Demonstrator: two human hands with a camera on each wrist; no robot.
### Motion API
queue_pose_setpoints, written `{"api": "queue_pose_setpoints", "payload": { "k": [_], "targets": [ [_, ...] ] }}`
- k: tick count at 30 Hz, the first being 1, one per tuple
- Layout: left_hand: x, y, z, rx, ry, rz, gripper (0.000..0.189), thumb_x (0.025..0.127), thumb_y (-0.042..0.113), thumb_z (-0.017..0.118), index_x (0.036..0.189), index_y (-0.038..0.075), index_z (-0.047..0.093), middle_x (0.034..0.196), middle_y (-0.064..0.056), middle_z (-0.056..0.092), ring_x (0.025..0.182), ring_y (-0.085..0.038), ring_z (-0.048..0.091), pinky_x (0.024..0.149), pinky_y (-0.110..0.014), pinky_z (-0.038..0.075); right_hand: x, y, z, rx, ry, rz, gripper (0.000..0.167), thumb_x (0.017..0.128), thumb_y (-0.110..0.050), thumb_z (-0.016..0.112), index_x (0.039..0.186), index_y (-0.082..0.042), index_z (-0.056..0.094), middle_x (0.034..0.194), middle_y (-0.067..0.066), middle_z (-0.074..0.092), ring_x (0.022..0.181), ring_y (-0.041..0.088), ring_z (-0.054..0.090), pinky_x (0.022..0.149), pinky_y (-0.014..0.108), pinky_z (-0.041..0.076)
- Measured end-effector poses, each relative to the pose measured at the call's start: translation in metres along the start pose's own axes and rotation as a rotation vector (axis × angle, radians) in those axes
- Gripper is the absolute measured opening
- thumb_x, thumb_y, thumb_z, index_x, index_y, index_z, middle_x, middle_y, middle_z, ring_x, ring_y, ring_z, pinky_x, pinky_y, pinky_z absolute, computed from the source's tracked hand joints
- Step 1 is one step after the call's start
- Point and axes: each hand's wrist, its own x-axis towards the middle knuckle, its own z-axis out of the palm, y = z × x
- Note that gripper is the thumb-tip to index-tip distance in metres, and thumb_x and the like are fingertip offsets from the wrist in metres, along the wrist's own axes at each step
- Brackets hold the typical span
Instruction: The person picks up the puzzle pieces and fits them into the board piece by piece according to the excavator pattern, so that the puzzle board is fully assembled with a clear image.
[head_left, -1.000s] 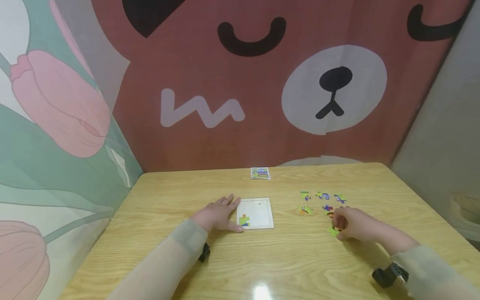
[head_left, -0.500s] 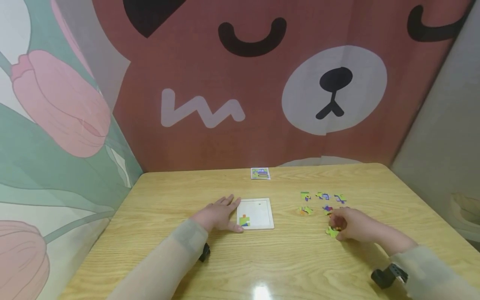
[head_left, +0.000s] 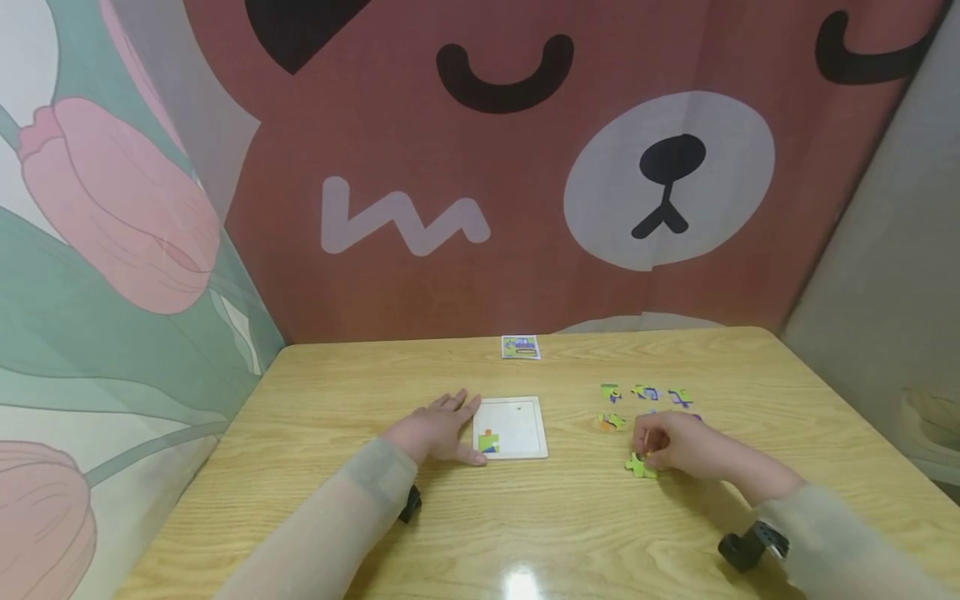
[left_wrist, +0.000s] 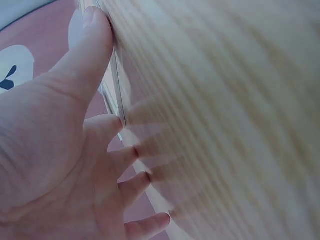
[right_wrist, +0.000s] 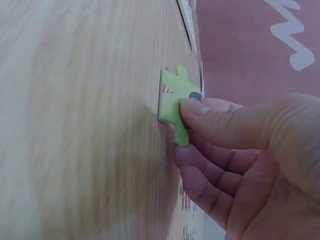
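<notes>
My right hand (head_left: 675, 442) pinches a green jigsaw piece (right_wrist: 172, 97) between thumb and fingers, close over the table. The piece carries a small red-and-white striped mark and a dark spot partly under the thumb. With fingers spread, my left hand (head_left: 435, 432) rests at the left edge of a white square puzzle tray (head_left: 517, 425); its thumb and fingertips touch the frame and tabletop in the left wrist view. In the tray's near-left corner lies a green and orange jigsaw piece (head_left: 488, 442).
Several loose jigsaw pieces (head_left: 645, 392) lie right of the tray, some partly hidden behind the right hand. A small picture card (head_left: 521, 347) sits near the far edge of the wooden table (head_left: 360, 375). Behind it hangs a curtain (head_left: 405, 283) with a bear print.
My right hand has drawn the green jigsaw piece leftward, away from the other pieces and nearer the tray. The left hand and tray have stayed in place.
</notes>
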Motion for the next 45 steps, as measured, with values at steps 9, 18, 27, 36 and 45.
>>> {"api": "queue_pose_setpoints", "payload": {
  "k": [9, 18, 27, 36, 45],
  "targets": [
    [-0.001, 0.0, 0.0, 0.003, -0.007, -0.008, 0.106, 0.078, 0.068, 0.066, 0.16, 0.024, 0.016, 0.165, -0.005, 0.011, 0.149, -0.03, 0.013, 0.115, -0.055, 0.021, 0.034, -0.024, 0.007, 0.203, -0.088, -0.102, 0.014, 0.087, 0.008, 0.067, 0.088, -0.005, 0.064, 0.078, 0.007, 0.059, 0.068, 0.015, 0.052, 0.059, 0.026, 0.047],
    [0.0, 0.0, -0.001, 0.009, -0.003, -0.005, 0.106, 0.078, 0.069, 0.066, 0.16, 0.024, 0.016, 0.165, -0.005, 0.011, 0.149, -0.03, 0.013, 0.115, -0.055, 0.021, 0.083, -0.051, 0.028, 0.205, -0.06, -0.057, 0.01, 0.088, 0.004, 0.069, 0.087, -0.006, 0.067, 0.073, 0.006, 0.059, 0.062, 0.016, 0.048, 0.053, 0.028, 0.043],
    [0.001, 0.001, -0.001, 0.011, 0.007, 0.001, 0.106, 0.077, 0.068, 0.067, 0.16, 0.022, 0.018, 0.164, -0.007, 0.013, 0.148, -0.031, 0.015, 0.115, -0.055, 0.022, 0.121, -0.063, 0.052, 0.198, -0.055, -0.017, 0.01, 0.088, 0.0, 0.073, 0.086, -0.009, 0.068, 0.073, 0.001, 0.059, 0.067, 0.015, 0.051, 0.059, 0.028, 0.044],
    [0.003, 0.0, 0.0, 0.009, 0.007, -0.009, 0.107, 0.076, 0.07, 0.067, 0.16, 0.023, 0.019, 0.164, -0.006, 0.013, 0.148, -0.031, 0.015, 0.114, -0.056, 0.023, 0.136, -0.071, 0.067, 0.227, -0.082, -0.054, 0.008, 0.088, 0.0, 0.072, 0.087, -0.007, 0.068, 0.076, 0.002, 0.063, 0.069, 0.015, 0.054, 0.064, 0.029, 0.046],
    [0.004, 0.0, -0.001, 0.023, 0.01, -0.01, 0.107, 0.076, 0.07, 0.067, 0.16, 0.023, 0.02, 0.164, -0.007, 0.014, 0.148, -0.031, 0.017, 0.114, -0.056, 0.025, 0.141, -0.077, 0.075, 0.213, -0.113, -0.05, 0.014, 0.085, 0.009, 0.068, 0.085, -0.005, 0.068, 0.076, 0.002, 0.065, 0.067, 0.014, 0.055, 0.061, 0.027, 0.045]
  ]
}}
